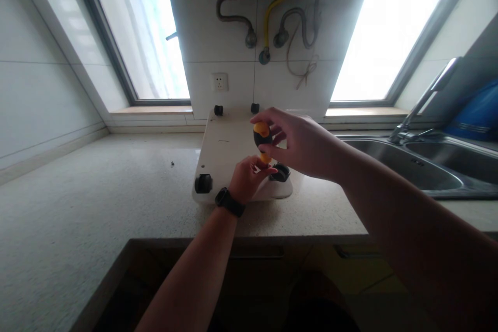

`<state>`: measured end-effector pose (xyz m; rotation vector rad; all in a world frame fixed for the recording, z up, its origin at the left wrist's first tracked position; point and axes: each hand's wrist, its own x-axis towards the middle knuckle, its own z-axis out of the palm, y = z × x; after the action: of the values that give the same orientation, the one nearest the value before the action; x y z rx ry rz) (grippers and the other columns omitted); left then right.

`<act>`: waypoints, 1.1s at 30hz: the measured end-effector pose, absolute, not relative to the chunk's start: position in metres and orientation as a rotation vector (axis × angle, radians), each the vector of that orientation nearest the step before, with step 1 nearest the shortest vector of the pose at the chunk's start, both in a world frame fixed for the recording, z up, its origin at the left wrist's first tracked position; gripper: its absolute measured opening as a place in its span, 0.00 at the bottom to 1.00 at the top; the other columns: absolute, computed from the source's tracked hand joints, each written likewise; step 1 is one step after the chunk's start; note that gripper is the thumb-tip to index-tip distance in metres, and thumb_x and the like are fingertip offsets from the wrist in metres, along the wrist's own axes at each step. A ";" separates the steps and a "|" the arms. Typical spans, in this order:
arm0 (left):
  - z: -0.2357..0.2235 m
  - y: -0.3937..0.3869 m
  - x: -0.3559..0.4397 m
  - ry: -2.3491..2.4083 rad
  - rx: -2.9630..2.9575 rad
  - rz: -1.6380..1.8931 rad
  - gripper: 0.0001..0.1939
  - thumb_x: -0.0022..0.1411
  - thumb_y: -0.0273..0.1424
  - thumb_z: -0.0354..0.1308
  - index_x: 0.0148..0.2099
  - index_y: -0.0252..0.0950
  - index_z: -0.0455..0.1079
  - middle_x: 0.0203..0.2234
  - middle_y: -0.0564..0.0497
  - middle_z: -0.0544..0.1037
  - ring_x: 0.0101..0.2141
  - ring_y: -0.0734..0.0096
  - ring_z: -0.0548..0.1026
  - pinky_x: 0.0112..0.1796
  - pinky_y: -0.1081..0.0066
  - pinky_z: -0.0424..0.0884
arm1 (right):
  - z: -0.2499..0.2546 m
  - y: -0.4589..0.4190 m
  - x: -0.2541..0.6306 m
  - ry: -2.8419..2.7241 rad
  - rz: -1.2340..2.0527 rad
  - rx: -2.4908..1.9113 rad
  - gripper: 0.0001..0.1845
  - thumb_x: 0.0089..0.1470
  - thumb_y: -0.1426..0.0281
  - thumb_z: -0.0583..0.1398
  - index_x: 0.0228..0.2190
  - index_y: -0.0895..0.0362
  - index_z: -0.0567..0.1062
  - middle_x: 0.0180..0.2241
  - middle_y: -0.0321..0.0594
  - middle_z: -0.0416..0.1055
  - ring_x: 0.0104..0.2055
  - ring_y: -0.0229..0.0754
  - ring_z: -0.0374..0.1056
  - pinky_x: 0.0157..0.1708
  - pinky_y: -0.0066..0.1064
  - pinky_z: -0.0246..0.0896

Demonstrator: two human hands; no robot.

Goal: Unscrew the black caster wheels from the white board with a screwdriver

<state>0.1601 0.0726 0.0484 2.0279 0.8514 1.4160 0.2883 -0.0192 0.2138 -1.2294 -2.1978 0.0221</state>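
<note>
My right hand (290,140) is closed round the orange and black handle of a screwdriver (262,134), held upright over a white board (229,137). Just below, my left hand (249,176), with a black watch on its wrist, pinches near the screwdriver's lower end. What its fingertips hold is too small to make out. Right beside them sits a black caster wheel (280,172) at the board's near right corner. Another caster (203,183) is at the near left corner, and two smaller black ones stand along the far edge. A small screw hole (203,166) shows near the left caster.
A tiny dark piece, perhaps a screw (173,164), lies on the speckled counter (128,181) left of the board. On the right are a steel double sink (389,158) and a tap (424,96). A wall socket (220,82) and pipes are behind.
</note>
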 end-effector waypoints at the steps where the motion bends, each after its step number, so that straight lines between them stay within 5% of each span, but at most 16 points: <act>1: 0.048 0.073 0.160 0.843 2.016 1.424 0.16 0.58 0.44 0.69 0.33 0.36 0.74 0.28 0.50 0.80 0.31 0.66 0.76 0.34 0.67 0.69 | 0.214 -0.020 0.287 -2.204 0.023 -1.230 0.25 0.52 0.73 0.62 0.53 0.55 0.71 0.43 0.43 0.75 0.41 0.44 0.70 0.41 0.38 0.66; 12: 0.048 0.073 0.161 0.737 1.905 1.434 0.13 0.58 0.42 0.69 0.37 0.38 0.76 0.34 0.49 0.82 0.31 0.69 0.76 0.35 0.68 0.71 | 0.215 -0.017 0.294 -2.166 -0.047 -1.156 0.26 0.53 0.71 0.61 0.54 0.55 0.71 0.43 0.41 0.76 0.40 0.42 0.72 0.41 0.38 0.69; 23: 0.050 0.071 0.161 0.608 1.814 1.448 0.15 0.73 0.37 0.52 0.51 0.37 0.77 0.43 0.45 0.83 0.44 0.65 0.78 0.47 0.64 0.72 | 0.227 -0.020 0.331 -1.850 -0.099 -1.113 0.28 0.51 0.71 0.63 0.55 0.56 0.71 0.46 0.43 0.75 0.42 0.45 0.76 0.38 0.37 0.75; 33: 0.048 0.071 0.159 0.853 2.019 1.373 0.09 0.65 0.36 0.61 0.41 0.39 0.80 0.36 0.49 0.83 0.34 0.67 0.74 0.38 0.67 0.70 | 0.222 -0.019 0.360 -1.656 -0.058 -1.003 0.20 0.50 0.75 0.65 0.47 0.53 0.75 0.44 0.46 0.76 0.45 0.49 0.75 0.46 0.44 0.73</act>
<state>0.1594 0.0706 0.0483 2.0186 0.8533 1.3730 0.3599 -0.0186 0.2224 -1.0030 -1.6560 -0.0577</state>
